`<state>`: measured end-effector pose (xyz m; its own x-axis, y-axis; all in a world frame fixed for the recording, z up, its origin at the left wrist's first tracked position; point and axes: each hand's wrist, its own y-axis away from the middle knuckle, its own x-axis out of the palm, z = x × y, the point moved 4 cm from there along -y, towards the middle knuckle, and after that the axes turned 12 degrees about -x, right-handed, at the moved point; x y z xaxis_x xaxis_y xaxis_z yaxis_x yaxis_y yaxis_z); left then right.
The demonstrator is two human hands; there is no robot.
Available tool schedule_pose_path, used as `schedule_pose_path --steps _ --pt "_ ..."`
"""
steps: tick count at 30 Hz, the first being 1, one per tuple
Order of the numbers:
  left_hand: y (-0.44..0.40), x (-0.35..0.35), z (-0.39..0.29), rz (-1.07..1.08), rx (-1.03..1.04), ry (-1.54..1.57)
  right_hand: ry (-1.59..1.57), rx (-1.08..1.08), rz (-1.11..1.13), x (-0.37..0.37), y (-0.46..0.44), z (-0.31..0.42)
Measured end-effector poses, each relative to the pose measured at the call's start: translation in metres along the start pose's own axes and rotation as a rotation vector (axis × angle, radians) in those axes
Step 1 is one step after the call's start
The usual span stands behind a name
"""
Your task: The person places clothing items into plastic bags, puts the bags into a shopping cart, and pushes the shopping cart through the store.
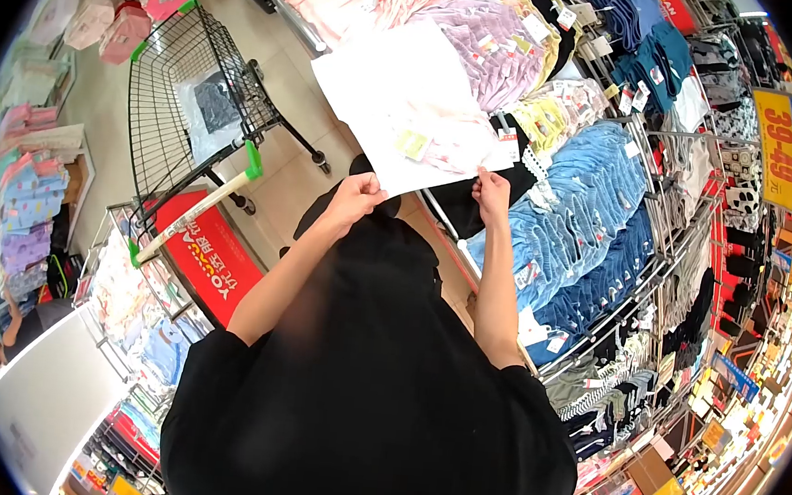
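Observation:
A flat white sheet-like piece, overexposed so that I cannot tell cloth from paper, stretches out in front of me. My left hand is closed on its near left corner. Opposite it, my right hand pinches the near right corner. Beyond the sheet's right part lie a pale pink garment and a yellowish tag; whether they are on the sheet or touch it is hard to make out. Close to my right hand are a white price tag and black clothing.
On the left stands a wire shopping cart with a dark packaged item in it. Racks hold blue jeans at my right and purple garments ahead. A yellow price sign hangs at far right.

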<state>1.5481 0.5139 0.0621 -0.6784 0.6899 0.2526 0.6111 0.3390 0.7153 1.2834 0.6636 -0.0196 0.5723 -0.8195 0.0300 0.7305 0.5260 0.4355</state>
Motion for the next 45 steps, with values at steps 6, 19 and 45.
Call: schedule_pose_path --steps 6,19,45 --pt "0.002 0.000 0.002 0.009 -0.011 -0.005 -0.194 0.140 0.166 0.025 0.041 -0.001" --pt "-0.013 0.000 0.022 0.110 0.019 -0.228 -0.372 0.153 -0.165 0.051 0.053 -0.020" --pt "-0.028 0.083 -0.066 -0.405 0.964 -1.446 -0.188 -0.163 -0.126 0.083 0.087 0.013"
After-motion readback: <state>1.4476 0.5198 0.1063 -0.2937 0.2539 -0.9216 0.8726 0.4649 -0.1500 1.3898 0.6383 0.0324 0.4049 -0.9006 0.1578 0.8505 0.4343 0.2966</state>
